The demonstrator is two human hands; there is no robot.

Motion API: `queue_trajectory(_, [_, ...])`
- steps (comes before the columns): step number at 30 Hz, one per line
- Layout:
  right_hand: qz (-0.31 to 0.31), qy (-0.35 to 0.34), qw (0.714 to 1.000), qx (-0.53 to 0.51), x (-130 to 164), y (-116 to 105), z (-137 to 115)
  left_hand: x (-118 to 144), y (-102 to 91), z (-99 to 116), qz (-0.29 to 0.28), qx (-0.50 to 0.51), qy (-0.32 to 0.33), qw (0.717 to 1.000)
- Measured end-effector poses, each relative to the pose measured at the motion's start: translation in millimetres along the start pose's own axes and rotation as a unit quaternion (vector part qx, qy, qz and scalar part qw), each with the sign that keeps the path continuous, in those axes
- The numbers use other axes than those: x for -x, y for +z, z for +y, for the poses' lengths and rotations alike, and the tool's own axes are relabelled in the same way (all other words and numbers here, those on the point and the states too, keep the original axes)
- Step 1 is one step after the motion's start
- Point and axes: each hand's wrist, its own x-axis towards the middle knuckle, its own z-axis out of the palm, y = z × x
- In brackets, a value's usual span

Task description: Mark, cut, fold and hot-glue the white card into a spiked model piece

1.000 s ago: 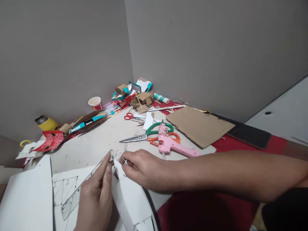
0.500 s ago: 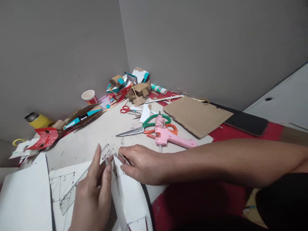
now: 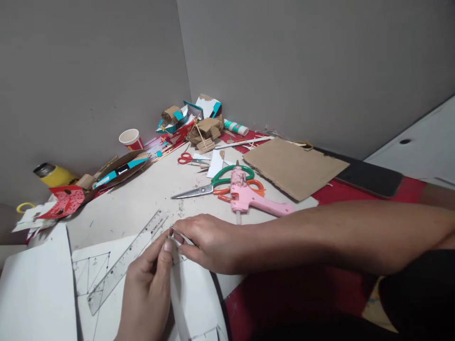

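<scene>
Your left hand [image 3: 151, 289] has let the clear plastic ruler [image 3: 126, 260] drop flat; now its fingertips and your right hand [image 3: 209, 241] pinch the folded white card strip [image 3: 179, 284], which runs lengthwise toward you between both hands.

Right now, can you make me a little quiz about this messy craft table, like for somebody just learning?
1. True or false: the pink glue gun lies beside the green-handled scissors.
2. What are the left hand and the right hand pinching together? A) the paper cup B) the folded white card C) the phone
3. Fill in: the clear ruler lies flat on the white ___ with pencil lines.

Key:
1. True.
2. B, the folded white card; the paper cup and the phone lie untouched.
3. Sheet.
</scene>
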Motion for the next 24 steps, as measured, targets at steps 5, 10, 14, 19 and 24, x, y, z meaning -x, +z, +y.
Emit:
queue_trajectory(5, [-0.028,0.038,0.999,0.010,1.0,-1.2,-2.5,5.9,5.0,-7.6,-0.029,-0.020,0.021,0.999])
queue_trajectory(10, [-0.054,0.030,0.998,-0.006,7.2,-4.1,-8.8,-0.7,0.9,-17.7,-0.033,-0.024,0.047,0.998])
queue_trajectory(14, [-0.076,-0.001,0.997,0.018,10.9,-9.7,-13.2,-3.4,-1.6,-17.5,-0.006,-0.020,0.036,0.999])
queue_trajectory(19, [-0.101,-0.002,0.991,0.084,8.9,-12.5,-12.8,-2.6,-0.6,-14.8,0.016,0.008,0.009,1.000])
queue_trajectory(24, [-0.092,-0.009,0.993,0.074,7.0,-9.2,-11.2,-1.7,-0.7,-6.7,0.036,0.056,-0.062,0.996])
